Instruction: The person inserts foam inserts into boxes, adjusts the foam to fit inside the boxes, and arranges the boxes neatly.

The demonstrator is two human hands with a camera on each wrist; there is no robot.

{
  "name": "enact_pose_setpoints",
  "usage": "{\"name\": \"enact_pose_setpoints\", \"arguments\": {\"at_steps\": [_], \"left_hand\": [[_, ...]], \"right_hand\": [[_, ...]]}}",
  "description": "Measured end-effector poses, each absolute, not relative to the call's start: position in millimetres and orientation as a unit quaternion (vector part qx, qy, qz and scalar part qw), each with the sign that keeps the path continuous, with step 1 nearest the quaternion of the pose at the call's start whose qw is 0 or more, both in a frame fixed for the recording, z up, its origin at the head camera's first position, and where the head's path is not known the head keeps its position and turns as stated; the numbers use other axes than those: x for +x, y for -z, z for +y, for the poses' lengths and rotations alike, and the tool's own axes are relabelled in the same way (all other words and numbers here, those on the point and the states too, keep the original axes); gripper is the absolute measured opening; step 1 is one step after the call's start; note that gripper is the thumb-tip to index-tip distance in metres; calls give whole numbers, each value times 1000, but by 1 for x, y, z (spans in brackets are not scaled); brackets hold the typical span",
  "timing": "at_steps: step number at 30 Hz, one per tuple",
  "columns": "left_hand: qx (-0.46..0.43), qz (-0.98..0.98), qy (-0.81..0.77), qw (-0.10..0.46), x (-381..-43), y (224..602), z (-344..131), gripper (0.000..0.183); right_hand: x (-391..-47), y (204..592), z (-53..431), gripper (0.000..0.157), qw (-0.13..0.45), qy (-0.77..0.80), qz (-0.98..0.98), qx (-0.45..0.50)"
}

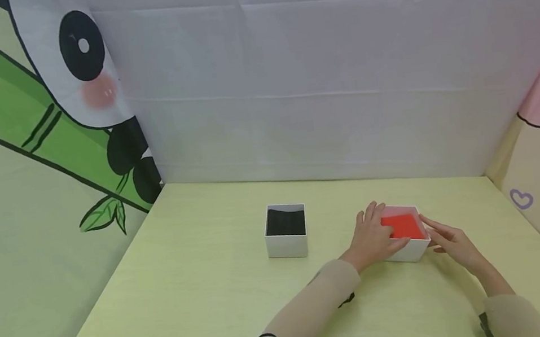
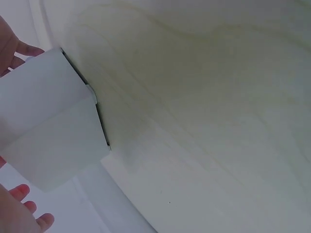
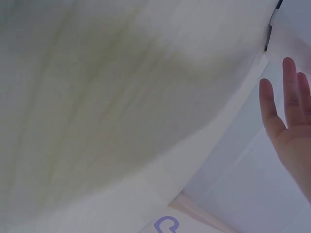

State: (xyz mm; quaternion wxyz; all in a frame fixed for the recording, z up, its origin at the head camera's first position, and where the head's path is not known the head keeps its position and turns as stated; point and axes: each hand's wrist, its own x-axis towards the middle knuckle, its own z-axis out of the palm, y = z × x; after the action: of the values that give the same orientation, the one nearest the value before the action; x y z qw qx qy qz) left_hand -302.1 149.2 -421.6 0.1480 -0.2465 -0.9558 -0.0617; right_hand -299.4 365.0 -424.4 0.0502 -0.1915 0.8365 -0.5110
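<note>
A white box (image 1: 408, 253) with a red sheet-like piece (image 1: 404, 226) inside is on the right part of the table, between both hands. My left hand (image 1: 370, 239) grips its left side, thumb along the near edge and a finger bent over the rim. From the right, my right hand (image 1: 457, 251) touches the wall near the corner with extended fingers. In the left wrist view the plain outside of the white box (image 2: 51, 114) shows, with fingertips beside it. The right wrist view catches the right hand (image 3: 294, 131) with its fingers fairly straight.
A second white box (image 1: 286, 246) holding a black piece (image 1: 285, 222) stands left of the hands on the pale yellow table (image 1: 174, 295). A white cloth backdrop (image 1: 290, 92) rises behind the table, with printed cloth at both sides.
</note>
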Motion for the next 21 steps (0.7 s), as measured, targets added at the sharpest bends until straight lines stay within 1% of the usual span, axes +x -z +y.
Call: {"name": "enact_pose_setpoints", "arguments": {"at_steps": [7,12,16,21], "left_hand": [[-244,-944,124,185,-292,421,125,30],[-243,-924,205,212,-283,415,108,32],[-239,-913,227,240,-275,408,95,33],[-234,-909,241,247,-262,399,81,34]], "right_hand": [[-299,417,356,43,-16,476,860,-183],[-293,409,349,41,-53,462,863,-197],[-284,405,344,38,-102,440,874,-177],[-274,402,342,34,-150,416,882,-162]]}}
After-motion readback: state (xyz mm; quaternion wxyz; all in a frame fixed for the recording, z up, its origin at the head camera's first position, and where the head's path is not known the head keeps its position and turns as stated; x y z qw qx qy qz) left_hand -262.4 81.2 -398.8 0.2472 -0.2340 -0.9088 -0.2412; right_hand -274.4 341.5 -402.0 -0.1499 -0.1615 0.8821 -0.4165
